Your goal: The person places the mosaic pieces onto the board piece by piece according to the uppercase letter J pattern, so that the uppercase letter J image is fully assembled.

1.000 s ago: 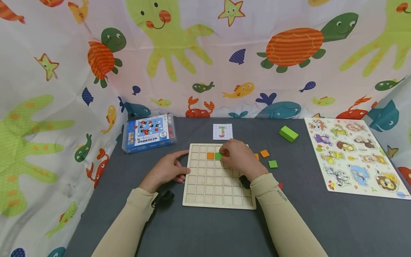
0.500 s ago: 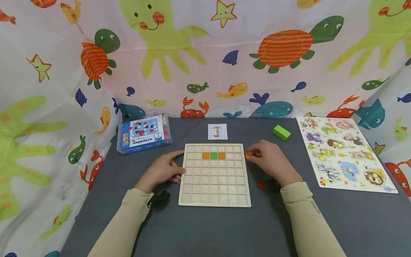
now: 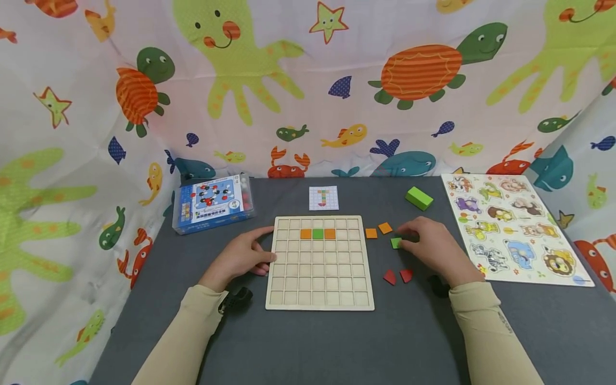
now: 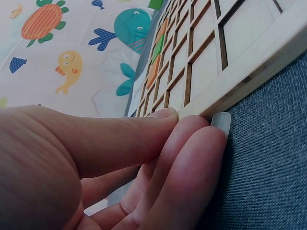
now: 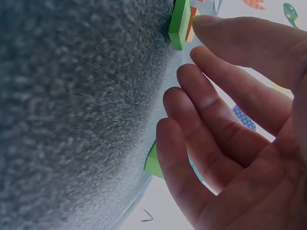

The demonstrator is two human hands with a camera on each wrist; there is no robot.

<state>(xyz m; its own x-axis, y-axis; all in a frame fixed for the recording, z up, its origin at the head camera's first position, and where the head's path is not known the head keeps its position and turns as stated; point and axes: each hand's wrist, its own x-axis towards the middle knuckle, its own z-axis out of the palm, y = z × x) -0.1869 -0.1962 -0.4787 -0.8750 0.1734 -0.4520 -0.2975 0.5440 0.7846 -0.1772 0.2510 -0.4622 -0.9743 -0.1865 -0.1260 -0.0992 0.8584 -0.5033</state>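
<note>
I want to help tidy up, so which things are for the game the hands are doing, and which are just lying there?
Seem to belong:
grid board
three tiles set in it
loose orange tiles
loose green tile
red pieces
pattern card

Probably just lying there:
blue box
green block
animal board

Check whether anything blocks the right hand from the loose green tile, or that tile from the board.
Nothing visible stands between the right hand and the green tile. Toward the board, two orange tiles lie just behind the straight leftward path, so nothing seems in the way.
</note>
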